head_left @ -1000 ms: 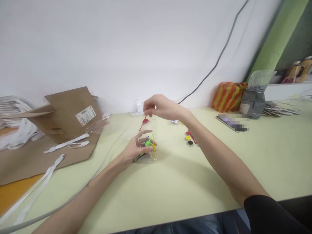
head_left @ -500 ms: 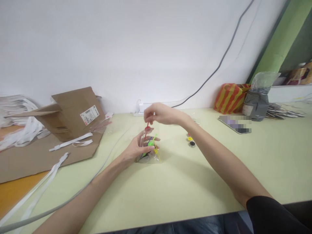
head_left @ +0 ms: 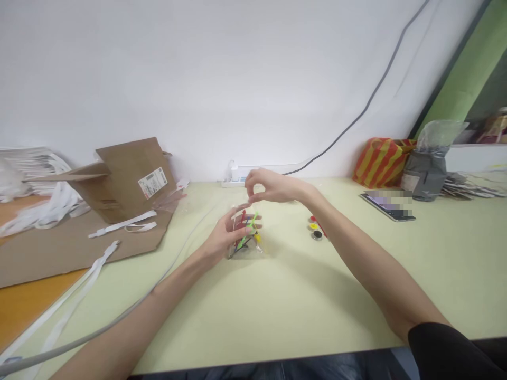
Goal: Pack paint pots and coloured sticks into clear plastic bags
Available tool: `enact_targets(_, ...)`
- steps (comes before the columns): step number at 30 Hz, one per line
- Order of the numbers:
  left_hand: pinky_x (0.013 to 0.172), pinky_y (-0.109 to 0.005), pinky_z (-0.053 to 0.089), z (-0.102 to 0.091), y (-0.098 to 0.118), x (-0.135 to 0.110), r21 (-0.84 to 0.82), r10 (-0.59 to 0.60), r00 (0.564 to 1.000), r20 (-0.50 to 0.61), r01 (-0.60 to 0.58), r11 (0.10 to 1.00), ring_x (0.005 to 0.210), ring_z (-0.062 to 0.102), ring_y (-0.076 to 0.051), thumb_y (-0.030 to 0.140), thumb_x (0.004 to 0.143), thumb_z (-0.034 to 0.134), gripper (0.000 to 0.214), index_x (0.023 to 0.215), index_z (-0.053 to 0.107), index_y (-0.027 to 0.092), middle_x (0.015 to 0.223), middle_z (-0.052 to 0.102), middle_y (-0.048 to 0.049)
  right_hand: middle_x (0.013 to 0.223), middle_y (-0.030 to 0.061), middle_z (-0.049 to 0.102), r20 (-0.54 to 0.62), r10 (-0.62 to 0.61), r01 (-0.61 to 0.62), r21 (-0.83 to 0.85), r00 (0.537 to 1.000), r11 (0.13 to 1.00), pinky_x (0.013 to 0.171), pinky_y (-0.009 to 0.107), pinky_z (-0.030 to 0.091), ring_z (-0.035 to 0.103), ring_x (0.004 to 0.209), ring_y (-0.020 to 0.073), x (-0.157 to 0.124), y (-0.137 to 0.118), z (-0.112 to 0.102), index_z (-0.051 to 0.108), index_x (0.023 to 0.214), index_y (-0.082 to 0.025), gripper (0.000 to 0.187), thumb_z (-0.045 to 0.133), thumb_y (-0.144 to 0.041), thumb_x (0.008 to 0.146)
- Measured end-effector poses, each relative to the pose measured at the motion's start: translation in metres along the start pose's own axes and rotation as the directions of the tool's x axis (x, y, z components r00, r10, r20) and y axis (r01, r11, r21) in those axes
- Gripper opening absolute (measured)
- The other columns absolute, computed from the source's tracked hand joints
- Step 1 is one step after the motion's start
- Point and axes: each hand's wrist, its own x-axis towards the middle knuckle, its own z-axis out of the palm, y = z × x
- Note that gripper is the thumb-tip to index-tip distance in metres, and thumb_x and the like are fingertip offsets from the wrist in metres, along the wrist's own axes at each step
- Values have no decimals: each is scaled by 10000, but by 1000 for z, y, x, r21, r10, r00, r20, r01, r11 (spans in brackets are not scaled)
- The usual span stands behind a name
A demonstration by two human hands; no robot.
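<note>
My left hand [head_left: 227, 232] is wrapped around a small clear plastic bag [head_left: 259, 253] low over the table. Through the film show thin plastic pieces: a green one [head_left: 242, 241], a red one [head_left: 240, 221], a yellow one [head_left: 257, 237] and some dark ones. Just above the bag's top, my right hand [head_left: 267, 186] has thumb and forefinger pinched into a ring. Whether anything is between those fingertips is too small to make out. Beneath my right forearm lie a yellow round piece [head_left: 313, 226], a black round piece [head_left: 317, 235] and red pieces, partly hidden by the arm.
At left an opened cardboard box [head_left: 130, 179] stands on flat cardboard, with white straps [head_left: 95, 264] nearby. A grey cable [head_left: 130, 309] crosses the left side. Against the wall is a power strip [head_left: 233, 183]. A phone [head_left: 386, 206], striped bag [head_left: 378, 161] and grey bag [head_left: 425, 171] lie right.
The red piece with a round disc has left my right fingers and is now inside the bag. My left hand keeps its hold. The view has shifted slightly.
</note>
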Motion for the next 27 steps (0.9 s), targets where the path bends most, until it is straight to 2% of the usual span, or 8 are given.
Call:
enact_targets(3, 1015, -425, 490, -1, -1, 1, -32, 3, 1000, 9, -3, 999, 1239, 606, -312, 355, 844, 772, 629, 1406, 519, 232, 1411, 583, -167, 1215, 95, 604, -91, 25, -12, 139, 996, 990, 922, 353, 465, 573, 1101, 217, -6, 0, 4, 641, 983, -186, 124, 607, -294, 933)
enact_targets(6, 1009, -402, 491, -1, -8, 1, -45, -45, 999, 8, 45, 998, 1272, 577, -314, 425, 889, 714, 506, 1337, 622, 207, 1400, 603, -154, 1351, 131, 550, -236, 205, -106, 374, 950, 921, 912, 363, 495, 571, 1157, 225, -23, -4, 22, 498, 1307, -220, 426, 600, -420, 945)
enact_targets(9, 1026, -367, 477, 6, -17, 1, -103, -92, 996, 7, 92, 990, 1259, 587, -295, 457, 895, 696, 439, 1236, 702, 181, 1342, 650, -135, 1315, 133, 596, -156, 395, -227, 608, 905, 761, 907, 376, 508, 624, 1089, 221, -51, -3, 48, 426, 1427, -260, 615, 655, -483, 902)
enact_targets(11, 998, -358, 495, 15, -19, 0, -149, -130, 991, 25, 132, 980, 1240, 600, -295, 480, 894, 685, 440, 1215, 718, 181, 1310, 671, -128, 1206, 119, 656, -104, 486, -256, 745, 868, 616, 854, 354, 517, 650, 1027, 215, -70, 2, 63, 521, 1348, -239, 566, 700, -473, 865)
enact_targets(13, 961, -370, 516, 25, -19, -1, -169, -164, 985, 61, 172, 970, 1230, 606, -304, 502, 893, 672, 462, 1235, 709, 193, 1300, 677, -125, 1007, 83, 697, -101, 541, -236, 822, 835, 518, 785, 315, 507, 659, 931, 196, -86, 9, 75, 664, 1066, -196, 376, 746, -465, 815)
enact_targets(17, 952, -373, 512, 36, -16, 6, -49, -112, 991, 75, 116, 992, 1176, 631, -287, 505, 898, 669, 437, 1201, 715, 193, 1279, 685, -124, 734, 8, 634, -104, 622, -207, 890, 777, 407, 700, 275, 462, 592, 704, 130, -100, 20, 89, 625, 696, -177, 351, 774, -490, 755)
enact_targets(21, 840, -330, 520, 31, -23, 24, 173, -35, 999, -20, 38, 984, 1013, 689, -261, 554, 904, 635, 446, 1072, 736, 153, 1121, 741, -134, 689, 2, 606, -149, 665, -217, 874, 732, 435, 623, 260, 410, 525, 639, 124, -96, 24, 102, 641, 690, -178, 374, 716, -533, 781)
enact_targets(27, 680, -324, 526, 21, -32, 30, 235, -6, 996, -94, 28, 972, 757, 734, -250, 562, 885, 651, 475, 1080, 682, 129, 970, 770, -158, 668, 13, 602, -304, 660, -181, 809, 687, 560, 568, 270, 380, 516, 616, 151, -95, 30, 121, 693, 799, -179, 339, 675, -518, 788)
